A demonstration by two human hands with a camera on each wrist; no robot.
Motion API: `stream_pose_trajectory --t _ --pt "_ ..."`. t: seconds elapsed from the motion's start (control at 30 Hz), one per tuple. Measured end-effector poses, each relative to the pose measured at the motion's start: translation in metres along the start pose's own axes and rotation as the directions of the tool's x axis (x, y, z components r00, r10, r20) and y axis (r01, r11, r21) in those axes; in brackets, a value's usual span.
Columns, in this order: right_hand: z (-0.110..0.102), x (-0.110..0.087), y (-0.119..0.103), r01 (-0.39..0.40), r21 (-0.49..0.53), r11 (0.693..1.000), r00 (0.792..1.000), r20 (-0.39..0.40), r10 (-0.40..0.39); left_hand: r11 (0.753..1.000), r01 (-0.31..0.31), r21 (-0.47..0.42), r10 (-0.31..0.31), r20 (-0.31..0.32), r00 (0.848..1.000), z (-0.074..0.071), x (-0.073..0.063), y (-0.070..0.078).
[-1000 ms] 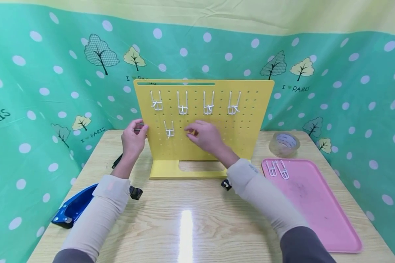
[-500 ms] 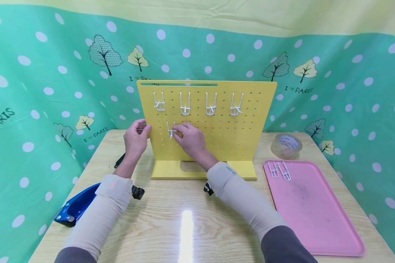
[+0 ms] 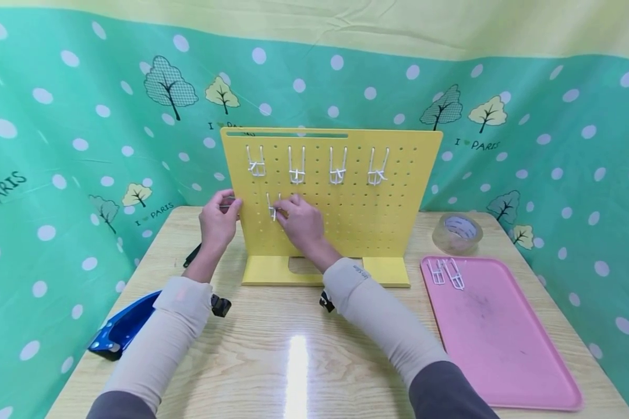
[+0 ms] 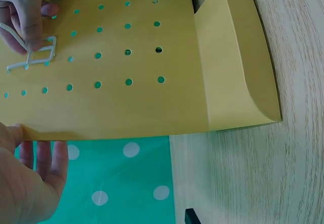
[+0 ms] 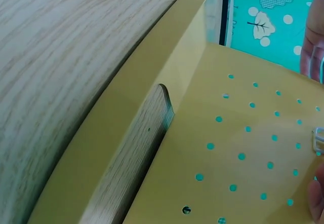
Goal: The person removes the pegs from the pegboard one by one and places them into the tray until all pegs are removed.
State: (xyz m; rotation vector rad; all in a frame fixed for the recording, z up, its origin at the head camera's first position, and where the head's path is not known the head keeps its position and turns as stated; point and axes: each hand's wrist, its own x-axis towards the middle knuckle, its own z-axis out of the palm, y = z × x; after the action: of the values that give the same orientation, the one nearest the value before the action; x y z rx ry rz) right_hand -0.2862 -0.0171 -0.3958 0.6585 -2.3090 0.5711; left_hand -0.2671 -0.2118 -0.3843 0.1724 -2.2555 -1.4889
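Note:
A yellow pegboard (image 3: 369, 224) stands upright on its base. My left hand (image 3: 218, 224) grips its left edge, thumb in front and fingers behind. My right hand (image 3: 304, 226) pinches a white wire hook (image 4: 41, 61) that hangs alone in the second row. Thumb and fingertips are at the hook's lower part, partly covering it in the head view. Along the top row hang several more white hooks, such as the rightmost one (image 3: 377, 174). In the right wrist view only part of my right hand (image 5: 318, 193) shows at the edge.
On the right lies a pink tray (image 3: 508, 349) with two white hooks (image 3: 455, 274) near its far left corner. Behind it sits a roll of clear tape (image 3: 457, 234). A blue container (image 3: 128, 326) is at the left, beside my left forearm. A patterned curtain surrounds the table.
My right hand has moved left across the board from beside the second-row hook and now pinches it. The left hand keeps its grip on the board's edge.

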Motion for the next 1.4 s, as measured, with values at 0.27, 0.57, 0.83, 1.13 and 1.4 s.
stream_pose_trajectory --t 0.27,0.57,0.83,1.13,1.4 --pt "0.0 -0.004 0.005 0.027 0.041 0.999 0.999 -0.041 -0.025 1.0 0.002 -0.01 -0.002 0.004 1.0 0.003 -0.001 -0.002" --pt "-0.013 -0.007 0.006 0.06 0.077 0.995 0.996 -0.077 -0.054 1.0 -0.002 -0.002 0.002 0.001 1.0 0.005 -0.001 -0.003" --pt "-0.041 -0.019 0.019 0.017 0.196 0.98 1.0 -0.005 -0.017 1.0 -0.002 -0.004 0.002 0.008 1.0 0.008 0.0 -0.004" --pt "-0.076 -0.04 0.062 -0.055 0.215 0.975 0.998 0.03 0.049 1.0 -0.007 0.013 0.007 0.012 1.0 0.004 0.002 -0.003" --pt "-0.115 -0.059 0.103 -0.183 0.242 0.953 0.982 0.093 0.165 1.0 -0.001 0.006 0.001 0.003 1.0 0.002 0.002 -0.004"
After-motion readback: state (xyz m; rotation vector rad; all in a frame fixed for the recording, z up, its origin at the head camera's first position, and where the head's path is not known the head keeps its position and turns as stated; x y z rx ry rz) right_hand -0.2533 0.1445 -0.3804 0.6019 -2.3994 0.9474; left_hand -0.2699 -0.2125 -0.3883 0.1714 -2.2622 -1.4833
